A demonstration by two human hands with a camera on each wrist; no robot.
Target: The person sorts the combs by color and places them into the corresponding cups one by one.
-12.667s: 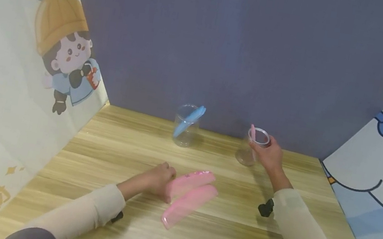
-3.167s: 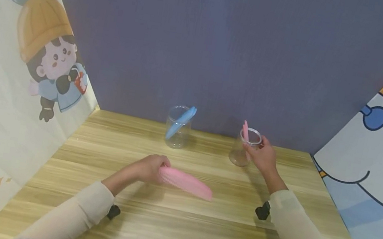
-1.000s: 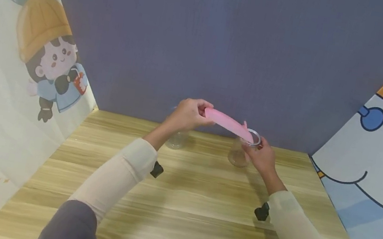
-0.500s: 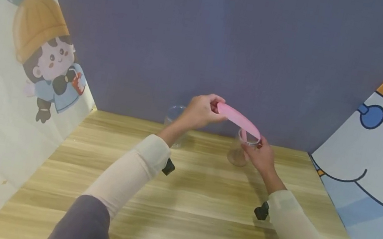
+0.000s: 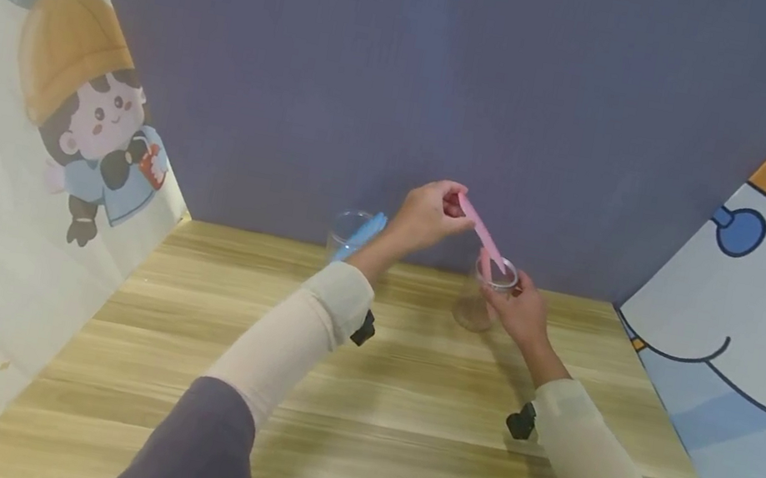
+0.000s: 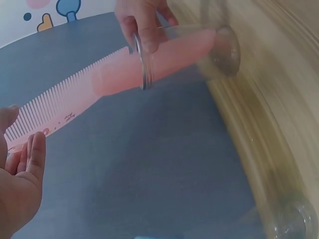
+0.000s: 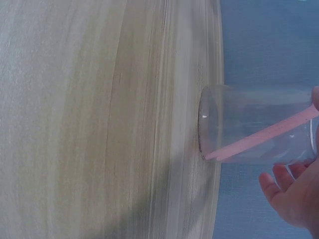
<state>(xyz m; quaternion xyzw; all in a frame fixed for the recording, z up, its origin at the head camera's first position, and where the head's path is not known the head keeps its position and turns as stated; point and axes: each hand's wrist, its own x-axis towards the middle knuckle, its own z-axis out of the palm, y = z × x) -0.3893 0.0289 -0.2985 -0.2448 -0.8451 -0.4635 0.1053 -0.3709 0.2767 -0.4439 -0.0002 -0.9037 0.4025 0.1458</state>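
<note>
Your left hand, upper centre of head view, pinches the top end of a pink comb betw. thumb and curled fingers. Comb slants down to the right; its lower end sits inside the mouth of a clear cup. Left wrist view confirms: comb passes through the cup rim, toothed half outside, plain end well inside the cup. In that view the left hand shows at lower left, fingertips at the comb's near end.

Your right hand, just right of centre in head view, grips the cup at the rim, fingers wrapped round its right side. Cup stands upright on the wooden table, near the back edge. Right wrist view: cup base on the table, a thin pink comb edge leaning diagonally inside; right hand at lower right, fingers beside the cup wall.

Second clear cup w/ a blue comb stands left of your left forearm, partly hidden by it
</note>
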